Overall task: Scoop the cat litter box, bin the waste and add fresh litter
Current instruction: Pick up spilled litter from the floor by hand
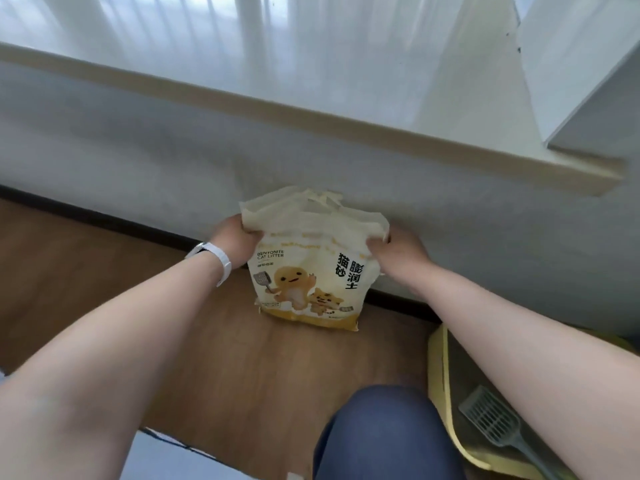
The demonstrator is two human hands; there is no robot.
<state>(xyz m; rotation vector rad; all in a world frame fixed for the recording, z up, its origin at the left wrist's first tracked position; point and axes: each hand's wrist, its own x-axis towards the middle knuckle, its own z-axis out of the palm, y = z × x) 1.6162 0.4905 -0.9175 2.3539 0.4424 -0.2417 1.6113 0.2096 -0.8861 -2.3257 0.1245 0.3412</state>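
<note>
The litter bag point(308, 271) (likely heavy, floppy) is gripped at its top corners by left hand point(235, 239) and right hand point(398, 249).

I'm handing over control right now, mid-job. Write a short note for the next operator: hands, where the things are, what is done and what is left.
Left hand: grips the top left corner of the litter bag.
Right hand: grips the bag's top right corner.
The bag stands upright on the wooden floor against the wall, its top crumpled.
The litter box is at lower right, with the scoop lying inside it.
Done: cannot tell whether scooping and binning are finished; no bin is in view.
Left: bring the bag to the box and pour in fresh litter.
</note>
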